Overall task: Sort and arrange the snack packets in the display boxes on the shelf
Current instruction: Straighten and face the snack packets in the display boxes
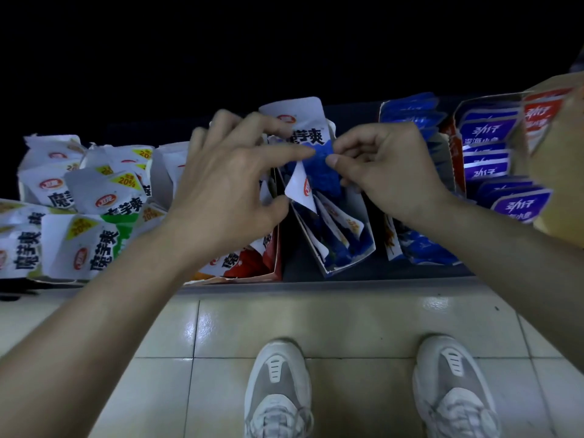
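Note:
A tall white-and-blue display box [360, 245] stands in the middle of the shelf with several blue-and-white snack packets in it. My right hand [385, 169] pinches the top of a blue packet [322, 165] above that box. My left hand [227, 178] reaches over from the left, and its fingertips touch the same packet and a white packet [300, 191] beside it. Below my left hand stands a red display box [271, 260] with red and white packets.
Loose white-and-green packets [88, 229] lie heaped at the left of the shelf. To the right are a box of blue packets [423, 248] and one of purple packets [493, 159]. The shelf edge [347, 284] runs across; tiled floor [347, 327] and my shoes lie below.

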A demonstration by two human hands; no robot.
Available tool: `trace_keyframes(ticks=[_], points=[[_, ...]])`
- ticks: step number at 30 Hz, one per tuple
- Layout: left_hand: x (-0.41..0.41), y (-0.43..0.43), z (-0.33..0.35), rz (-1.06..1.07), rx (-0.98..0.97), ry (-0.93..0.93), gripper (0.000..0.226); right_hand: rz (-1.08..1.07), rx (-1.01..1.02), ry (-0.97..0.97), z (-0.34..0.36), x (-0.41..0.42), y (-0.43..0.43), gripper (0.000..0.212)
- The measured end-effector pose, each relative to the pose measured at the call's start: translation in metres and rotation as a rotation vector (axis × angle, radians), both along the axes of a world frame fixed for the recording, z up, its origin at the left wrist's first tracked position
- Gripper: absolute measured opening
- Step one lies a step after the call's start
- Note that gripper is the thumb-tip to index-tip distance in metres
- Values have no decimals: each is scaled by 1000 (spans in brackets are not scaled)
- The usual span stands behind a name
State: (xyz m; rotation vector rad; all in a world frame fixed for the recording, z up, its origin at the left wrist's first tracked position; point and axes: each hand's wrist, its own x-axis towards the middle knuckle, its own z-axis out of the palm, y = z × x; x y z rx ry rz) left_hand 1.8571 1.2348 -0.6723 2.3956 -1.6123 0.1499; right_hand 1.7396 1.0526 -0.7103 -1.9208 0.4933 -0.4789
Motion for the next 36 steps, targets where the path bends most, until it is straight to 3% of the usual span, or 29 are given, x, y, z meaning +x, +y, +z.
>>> trace_keyframes(ticks=[3,7,11,21,24,28,31,36], points=[[6,-5,0,-4,-44,18,36,-40,29,-3,3,-10,2,6],[8,-14,2,111,-197,174,38,-121,84,-29,4,-21,4,17],[9,-22,-2,179,-333,224,33,-206,104,-15,2,-32,11,10],[16,-39,18,174,-821,10,38,-333,183,-60,0,-42,18,14],[12,-38,13,166,-793,54,35,-361,158,-84,-2,-44,21,16],[2,-33,1,178,-609,258,28,-342,110,-68,-5,-44,20,6],[1,-32,-1,151,-470,279,29,-312,66,-43,-7,-43,19,2],[1,-32,5,233,-623,249,16,-311,10,-55,-10,-46,21,5]])
